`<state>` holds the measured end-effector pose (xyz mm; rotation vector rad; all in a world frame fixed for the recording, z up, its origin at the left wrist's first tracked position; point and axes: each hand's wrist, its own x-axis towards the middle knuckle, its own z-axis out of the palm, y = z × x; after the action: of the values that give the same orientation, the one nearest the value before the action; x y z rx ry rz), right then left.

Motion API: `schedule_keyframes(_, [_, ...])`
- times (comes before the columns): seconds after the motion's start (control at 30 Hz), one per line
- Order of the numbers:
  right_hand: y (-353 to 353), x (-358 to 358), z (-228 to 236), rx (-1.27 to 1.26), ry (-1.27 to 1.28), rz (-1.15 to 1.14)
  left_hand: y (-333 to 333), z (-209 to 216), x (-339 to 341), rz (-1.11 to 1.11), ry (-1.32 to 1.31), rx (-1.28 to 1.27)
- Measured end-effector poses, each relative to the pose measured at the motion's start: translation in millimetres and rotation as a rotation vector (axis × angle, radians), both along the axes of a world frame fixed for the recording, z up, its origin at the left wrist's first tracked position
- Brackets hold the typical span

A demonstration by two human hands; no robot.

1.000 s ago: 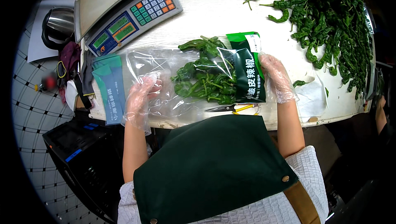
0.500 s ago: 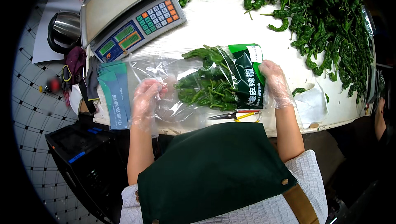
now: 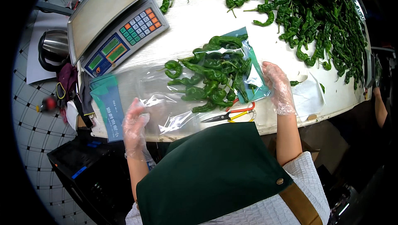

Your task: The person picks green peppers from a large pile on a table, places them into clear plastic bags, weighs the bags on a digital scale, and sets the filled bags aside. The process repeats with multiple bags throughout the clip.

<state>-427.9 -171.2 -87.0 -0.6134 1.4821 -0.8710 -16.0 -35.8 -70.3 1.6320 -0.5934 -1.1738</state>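
Observation:
A clear plastic bag (image 3: 161, 94) lies across the table in front of me. Green peppers (image 3: 211, 71) fill its right part, and a blue-green printed panel shows beneath them at that end. My left hand (image 3: 135, 125), in a thin clear glove, is by the bag's left end with fingers loosely bent and apart. Beside the bag's right end is my right hand (image 3: 278, 86), gloved likewise, its fingers stretched out and nothing visible in them. Scissors (image 3: 228, 116) with red and yellow handles lie at the bag's near edge, partly under it.
A weighing scale (image 3: 124, 34) stands at the back left, with a kettle (image 3: 55, 46) beyond it. Folded printed bags (image 3: 108, 109) lie at the table's left edge. A big heap of peppers (image 3: 319, 21) covers the far right. White paper (image 3: 309, 96) lies right of my hand.
The bag of peppers has been turned over, its printed front no longer facing up, and now lies flat. Both hands have loosened from it. My view has shifted slightly.

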Motion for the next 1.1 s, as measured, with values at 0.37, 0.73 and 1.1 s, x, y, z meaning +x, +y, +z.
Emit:
schedule_keyframes(0.37, [-33.3, 1.5, -13.1, 0.055, 0.39, 0.507, -22.2, -23.8, -16.3, 0.097, 0.279, 0.318])
schedule_keyframes(0.73, [-117.0, 52.3, 81.5, -0.894, 0.926, 0.341, 14.0, 9.8, -73.5, -0.677, 0.177, 0.455])
schedule_keyframes(1.1, [14.0, 20.8, -8.8, 0.124, 0.299, 0.424, -72.1, -36.2, -95.8, -0.184, -0.001, 0.315])
